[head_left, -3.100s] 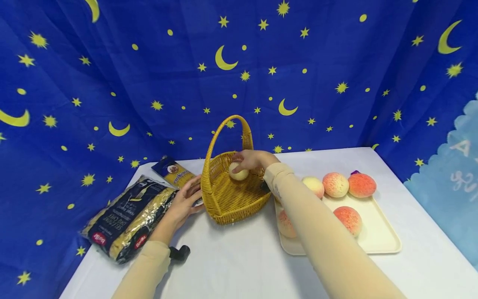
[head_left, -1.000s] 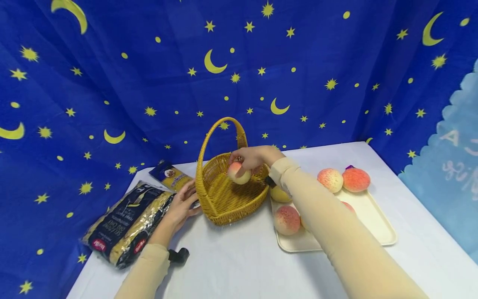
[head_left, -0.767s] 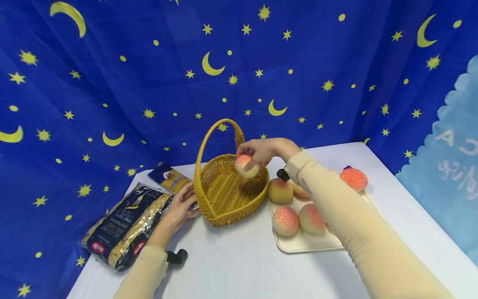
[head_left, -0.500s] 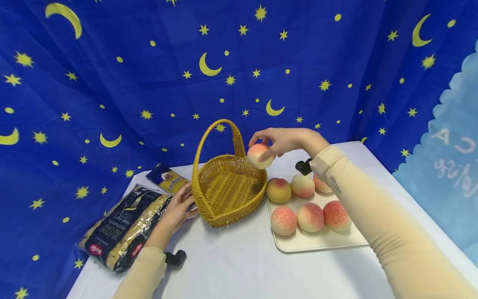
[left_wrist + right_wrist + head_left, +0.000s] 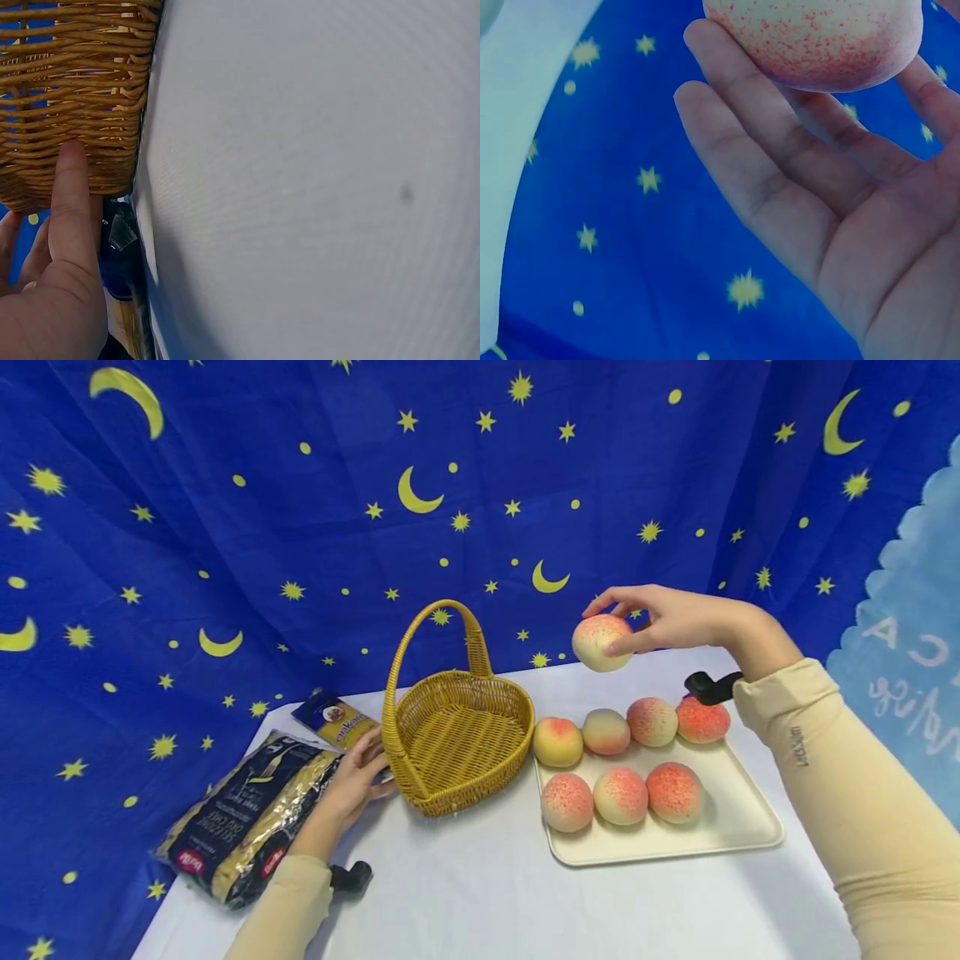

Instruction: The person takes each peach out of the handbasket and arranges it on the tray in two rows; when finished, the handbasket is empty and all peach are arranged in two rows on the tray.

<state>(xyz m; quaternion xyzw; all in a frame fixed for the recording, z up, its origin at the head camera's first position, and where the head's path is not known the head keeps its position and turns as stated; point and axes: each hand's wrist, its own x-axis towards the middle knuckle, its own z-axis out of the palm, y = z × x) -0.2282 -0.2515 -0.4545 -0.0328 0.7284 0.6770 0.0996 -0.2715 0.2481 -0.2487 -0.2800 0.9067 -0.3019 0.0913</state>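
Note:
My right hand (image 5: pixel 637 622) holds a pale peach with red speckles (image 5: pixel 601 642) in its fingertips, raised in the air above the far end of the cream tray (image 5: pixel 738 827). In the right wrist view the same peach (image 5: pixel 817 37) sits against my fingers (image 5: pixel 735 97). Several more peaches (image 5: pixel 621 793) lie in two rows on the tray. A yellow wicker basket (image 5: pixel 457 735) with a tall handle stands empty left of the tray. My left hand (image 5: pixel 358 774) rests against the basket's left wall (image 5: pixel 67 97), fingers straight.
A bag of pasta (image 5: pixel 247 810) and a small blue and yellow packet (image 5: pixel 333 718) lie on the white table (image 5: pixel 480 893) at the left. A blue cloth with stars and moons (image 5: pixel 300 510) hangs behind. The table's edge runs close beyond the tray on the right.
My right hand has lifted the peach out of the basket and carried it up and right, over the tray. The basket now stands empty. My left hand has stayed at the basket's side.

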